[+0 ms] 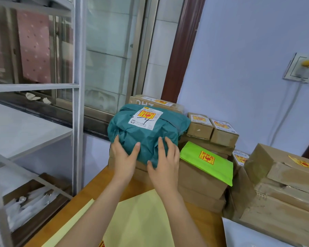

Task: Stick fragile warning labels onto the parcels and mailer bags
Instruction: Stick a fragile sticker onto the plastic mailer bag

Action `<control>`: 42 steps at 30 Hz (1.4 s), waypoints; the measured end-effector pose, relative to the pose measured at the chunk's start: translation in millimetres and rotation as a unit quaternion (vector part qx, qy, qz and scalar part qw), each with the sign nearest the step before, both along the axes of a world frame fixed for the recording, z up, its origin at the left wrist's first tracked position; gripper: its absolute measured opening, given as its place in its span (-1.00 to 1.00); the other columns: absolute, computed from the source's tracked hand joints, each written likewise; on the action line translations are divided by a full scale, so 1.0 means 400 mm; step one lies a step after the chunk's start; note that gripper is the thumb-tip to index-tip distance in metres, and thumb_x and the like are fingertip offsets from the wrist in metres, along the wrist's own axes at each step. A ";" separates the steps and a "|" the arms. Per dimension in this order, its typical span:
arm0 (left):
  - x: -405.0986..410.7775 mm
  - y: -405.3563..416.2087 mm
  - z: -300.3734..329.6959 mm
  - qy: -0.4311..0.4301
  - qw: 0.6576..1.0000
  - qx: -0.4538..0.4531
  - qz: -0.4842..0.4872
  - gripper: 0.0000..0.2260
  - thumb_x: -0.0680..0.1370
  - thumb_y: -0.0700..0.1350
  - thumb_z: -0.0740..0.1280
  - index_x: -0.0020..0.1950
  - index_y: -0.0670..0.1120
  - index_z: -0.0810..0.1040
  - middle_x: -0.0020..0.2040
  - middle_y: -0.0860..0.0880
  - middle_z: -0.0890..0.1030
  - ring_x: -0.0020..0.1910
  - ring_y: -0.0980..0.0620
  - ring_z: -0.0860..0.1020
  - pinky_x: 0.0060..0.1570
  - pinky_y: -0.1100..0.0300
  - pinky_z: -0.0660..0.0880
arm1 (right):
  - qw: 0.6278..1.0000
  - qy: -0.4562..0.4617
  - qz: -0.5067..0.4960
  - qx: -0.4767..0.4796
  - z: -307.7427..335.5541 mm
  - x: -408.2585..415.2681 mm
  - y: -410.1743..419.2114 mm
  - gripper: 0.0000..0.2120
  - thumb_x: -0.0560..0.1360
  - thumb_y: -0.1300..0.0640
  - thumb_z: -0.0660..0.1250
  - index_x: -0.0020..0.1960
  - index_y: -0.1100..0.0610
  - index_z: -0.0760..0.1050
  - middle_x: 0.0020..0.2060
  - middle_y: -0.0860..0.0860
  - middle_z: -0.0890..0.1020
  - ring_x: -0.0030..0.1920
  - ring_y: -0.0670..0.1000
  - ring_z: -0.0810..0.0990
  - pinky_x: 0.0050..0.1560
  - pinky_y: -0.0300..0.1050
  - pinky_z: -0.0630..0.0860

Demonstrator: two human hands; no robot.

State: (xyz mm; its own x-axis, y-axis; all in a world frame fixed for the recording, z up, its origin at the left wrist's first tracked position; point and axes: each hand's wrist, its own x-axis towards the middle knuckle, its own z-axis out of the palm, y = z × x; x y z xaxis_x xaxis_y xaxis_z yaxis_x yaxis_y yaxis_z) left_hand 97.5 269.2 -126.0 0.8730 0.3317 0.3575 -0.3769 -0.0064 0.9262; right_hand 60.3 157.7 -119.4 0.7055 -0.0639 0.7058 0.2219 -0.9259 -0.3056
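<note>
Head view. Observed teal mailer bag point(146, 138), bulky and heavily wrinkled, seated atop stacked cardboard boxes point(202, 177) at far edge of wooden table point(89, 202). Bore white shipping label point(145, 118) on upper face, with red-and-yellow fragile sticker point(146, 114) applied over it and black handwriting across. Left hand point(123, 157) laid flat against bag's near left side, fingers extended, thumb pressed into plastic. Right hand point(165, 161) likewise spread on near right side, fingers straight, nothing gripped. Noted green mailer point(209, 163) just right of bag, resting on a box, carrying 1 fragile sticker. Noted yellow backing sheets point(141, 220) lying on table beneath forearms.
</note>
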 end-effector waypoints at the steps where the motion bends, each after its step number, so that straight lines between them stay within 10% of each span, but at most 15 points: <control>1: 0.010 0.002 0.010 -0.005 1.000 0.024 0.004 -0.24 0.48 0.08 0.39 0.53 -0.07 0.05 0.48 -0.05 0.18 0.47 0.00 0.17 0.41 0.14 0.16 | 0.999 -0.021 -0.015 -0.021 0.001 0.012 0.000 -0.27 0.36 0.11 0.48 0.46 0.10 0.27 0.42 0.05 0.27 0.37 0.11 0.14 0.36 0.11 0.31; 10: 0.100 0.049 0.027 0.020 0.987 0.147 0.056 -0.26 0.34 -0.05 0.56 0.33 -0.20 0.19 0.30 -0.17 0.21 0.24 -0.14 0.38 0.14 0.12 0.37 | 0.991 -0.110 -0.041 -0.059 0.010 0.089 -0.030 -0.14 0.01 0.31 0.63 0.23 -0.02 0.38 0.14 0.04 0.35 -0.01 0.09 0.28 -0.05 0.04 0.50; 18: 0.075 0.054 -0.004 0.012 0.986 0.146 0.085 -0.28 0.35 0.02 0.54 0.34 -0.15 0.22 0.31 -0.12 0.27 0.28 -0.09 0.35 0.13 0.10 0.37 | 0.989 -0.135 -0.029 -0.057 -0.036 0.061 -0.026 -0.25 0.21 0.23 0.57 0.32 0.03 0.34 0.20 0.05 0.34 0.10 0.10 0.31 0.06 0.09 0.50; 30: 0.058 0.068 -0.049 0.099 0.981 -0.132 0.100 -0.57 0.65 0.08 0.07 0.45 -0.11 0.20 0.41 -0.11 0.30 0.36 -0.08 0.33 0.32 0.07 0.26 | 0.950 -0.002 0.062 0.306 -0.110 -0.048 -0.043 -0.52 0.52 -0.06 0.20 0.39 0.09 0.28 0.23 -0.08 0.31 0.27 -0.06 0.32 0.28 0.03 0.40; 36: 0.121 0.103 -0.047 0.140 0.969 -0.185 -0.084 -0.08 0.23 0.62 0.08 0.48 0.16 0.23 0.44 0.05 0.36 0.37 -0.02 0.35 0.38 -0.08 0.27 | 0.874 0.138 0.152 0.440 -0.064 -0.002 -0.035 -0.31 0.55 -0.05 0.26 0.55 -0.01 -0.01 0.50 -0.10 0.14 0.47 -0.09 0.16 0.47 -0.04 0.18; 42: 0.135 0.101 -0.032 0.091 0.976 -0.162 -0.114 -0.36 0.51 0.34 0.02 0.50 0.04 0.22 0.33 0.09 0.39 0.25 0.10 0.37 0.21 0.17 0.28 | 0.841 0.154 0.184 0.484 -0.065 0.036 -0.029 -0.22 0.47 -0.20 0.33 0.55 -0.12 0.01 0.48 -0.17 0.21 0.45 -0.11 0.21 0.48 0.03 0.19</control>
State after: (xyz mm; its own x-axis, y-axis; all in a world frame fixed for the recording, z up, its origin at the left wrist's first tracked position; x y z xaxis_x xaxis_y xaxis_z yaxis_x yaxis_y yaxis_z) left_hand 151.5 309.7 -138.8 0.9766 0.1914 0.0982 -0.1635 0.3637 0.9171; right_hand 74.6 145.9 -145.4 0.9433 -0.2411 0.2280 0.2106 -0.0961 -0.9728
